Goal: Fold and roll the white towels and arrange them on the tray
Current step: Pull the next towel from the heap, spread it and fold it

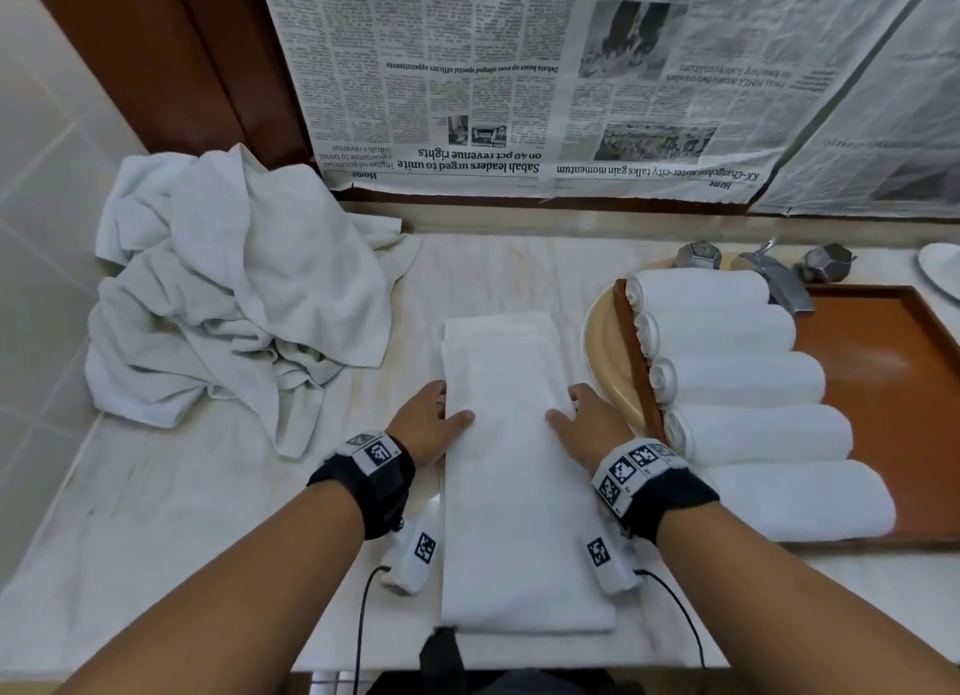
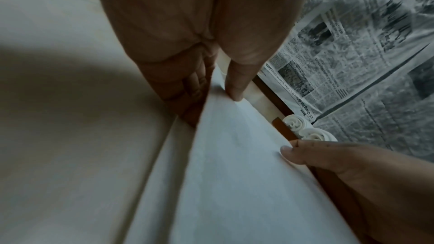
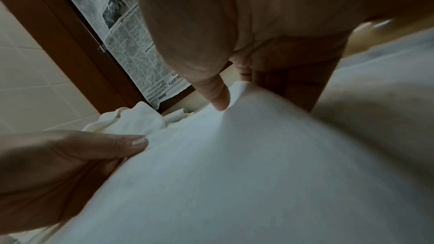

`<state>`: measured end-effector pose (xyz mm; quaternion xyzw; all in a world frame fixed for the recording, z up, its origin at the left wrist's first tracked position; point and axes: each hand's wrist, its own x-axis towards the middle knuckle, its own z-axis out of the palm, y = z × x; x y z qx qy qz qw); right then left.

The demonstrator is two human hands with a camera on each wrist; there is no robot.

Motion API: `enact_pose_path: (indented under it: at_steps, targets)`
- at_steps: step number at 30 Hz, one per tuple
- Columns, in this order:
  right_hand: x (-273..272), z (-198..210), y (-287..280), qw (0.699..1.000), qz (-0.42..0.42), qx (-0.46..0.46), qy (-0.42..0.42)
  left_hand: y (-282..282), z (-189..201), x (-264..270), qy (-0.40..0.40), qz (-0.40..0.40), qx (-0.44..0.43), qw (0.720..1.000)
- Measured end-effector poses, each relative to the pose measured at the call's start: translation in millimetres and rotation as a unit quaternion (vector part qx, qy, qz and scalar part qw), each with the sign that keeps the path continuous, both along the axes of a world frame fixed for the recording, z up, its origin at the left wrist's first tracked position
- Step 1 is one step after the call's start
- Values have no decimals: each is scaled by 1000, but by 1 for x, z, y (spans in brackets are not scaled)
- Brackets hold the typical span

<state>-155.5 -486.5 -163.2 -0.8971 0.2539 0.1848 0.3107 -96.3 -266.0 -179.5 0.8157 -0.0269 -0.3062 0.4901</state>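
Observation:
A long folded white towel [image 1: 519,486] lies lengthwise on the marble counter in front of me. My left hand [image 1: 431,424] holds its left edge and my right hand [image 1: 587,424] its right edge, about midway along. In the left wrist view the thumb [image 2: 234,84] lies on top of the towel [image 2: 234,173] with the fingers tucked under the edge. The right wrist view shows the thumb [image 3: 218,97] on the towel [image 3: 234,173] in the same way. Several rolled white towels [image 1: 737,377] lie side by side on the brown tray [image 1: 883,362] at the right.
A heap of unfolded white towels [image 1: 234,299] sits at the back left of the counter. The tray rests over a cream basin [image 1: 602,351] with a chrome tap [image 1: 774,273] behind it. Newspaper [image 1: 519,71] covers the wall behind. A white dish [image 1: 943,273] sits at far right.

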Motion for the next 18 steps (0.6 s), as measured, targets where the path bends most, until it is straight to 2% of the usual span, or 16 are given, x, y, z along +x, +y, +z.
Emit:
enact_pose_path:
  at_steps: [3, 7, 9, 14, 18]
  targets:
    - [10, 3, -3, 999, 23, -23, -4, -1, 9, 6, 12, 4, -40, 999]
    - [21, 18, -4, 991, -21, 2, -130, -4, 25, 19, -31, 56, -115, 991]
    - [25, 21, -3, 987, -30, 18, -158, -7, 27, 26, -44, 66, -124, 989]
    - [25, 6, -3, 997, 24, 21, -69, -8, 11, 28, -32, 43, -35, 998]
    - [26, 5, -5, 998, 23, 7, -64, -5, -2, 31, -35, 47, -7, 998]
